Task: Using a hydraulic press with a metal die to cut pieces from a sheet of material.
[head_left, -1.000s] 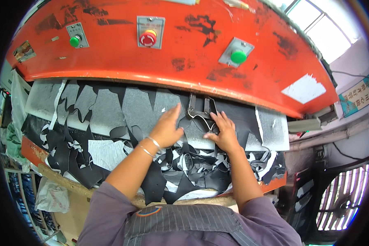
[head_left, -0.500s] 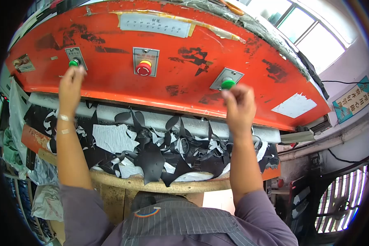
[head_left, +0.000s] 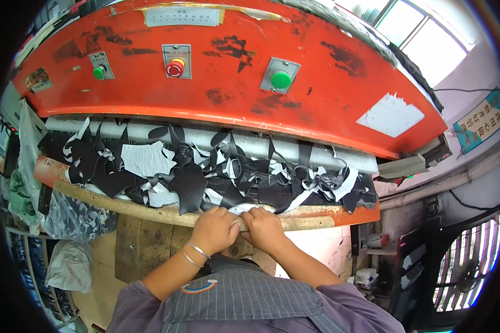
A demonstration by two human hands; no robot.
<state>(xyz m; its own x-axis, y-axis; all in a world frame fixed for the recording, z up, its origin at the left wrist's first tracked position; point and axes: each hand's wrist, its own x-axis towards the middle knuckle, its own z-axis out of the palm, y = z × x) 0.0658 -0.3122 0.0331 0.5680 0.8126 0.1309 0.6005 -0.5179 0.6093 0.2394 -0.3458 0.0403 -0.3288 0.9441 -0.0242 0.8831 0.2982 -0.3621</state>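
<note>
Side by side at the middle of the press bed's front edge are both my hands. My left hand (head_left: 215,228) is closed, with a silvery bangle on its wrist. My right hand (head_left: 264,227) is closed too, nearly touching the left. What lies inside the fingers is hidden; the tan wooden front rail (head_left: 150,213) and the edge of a white sheet (head_left: 244,208) are right at them. Beyond the fingers lie black sheet scraps (head_left: 188,186) with cut-out gaps, tangled with white pieces (head_left: 144,159).
Above the bed spans a red press beam (head_left: 216,102) carrying a green button (head_left: 99,72) at left, a red stop button (head_left: 175,67) and another green button (head_left: 280,80) at right. Plastic bags (head_left: 72,266) hang at left; a barred opening (head_left: 464,269) is at lower right.
Both hands have come down from near the two green buttons to the bed's front rail and drawn together. The view has shifted, and the buttons are uncovered.
</note>
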